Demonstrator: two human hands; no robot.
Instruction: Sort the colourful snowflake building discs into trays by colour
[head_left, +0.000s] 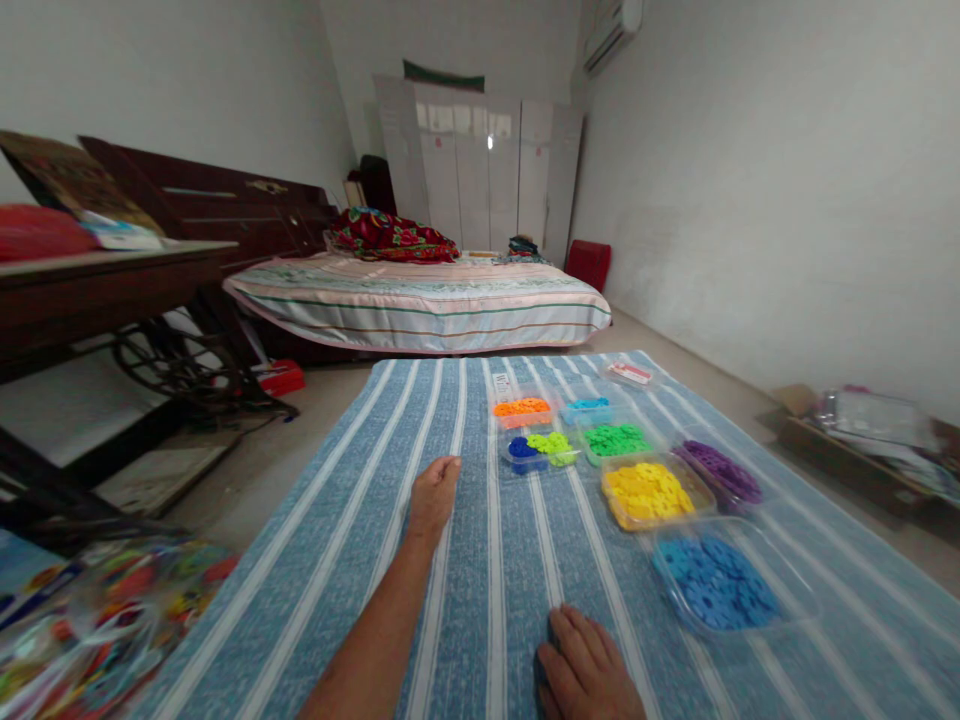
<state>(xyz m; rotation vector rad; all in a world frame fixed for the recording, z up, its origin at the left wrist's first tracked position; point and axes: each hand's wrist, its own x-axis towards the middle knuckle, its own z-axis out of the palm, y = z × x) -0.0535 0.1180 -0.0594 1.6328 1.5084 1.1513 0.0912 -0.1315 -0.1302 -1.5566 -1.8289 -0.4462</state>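
My left hand (435,498) is closed, resting on or just above the striped cloth left of the plastic boxes; anything inside its curled fingers is hidden. Near the front edge of the view, my right hand (586,662) lies on the cloth, palm down, fingers loosely extended and holding nothing visible. Closest to my left hand is a clear box with dark blue pieces (527,452) and lime green pieces (553,447). Right of my right hand stands a box of blue pieces (716,582). Beyond it are yellow pieces (649,492), purple pieces (721,472), green pieces (616,440), orange pieces (522,407) and light blue pieces (589,404).
A blue-and-white striped cloth (337,520) covers the table. At its far right corner lies a small clear box with a red-and-white label (628,374). Behind stands a bed (420,300); a treadle table (112,275) is left, with colourful bagged items (120,620) below.
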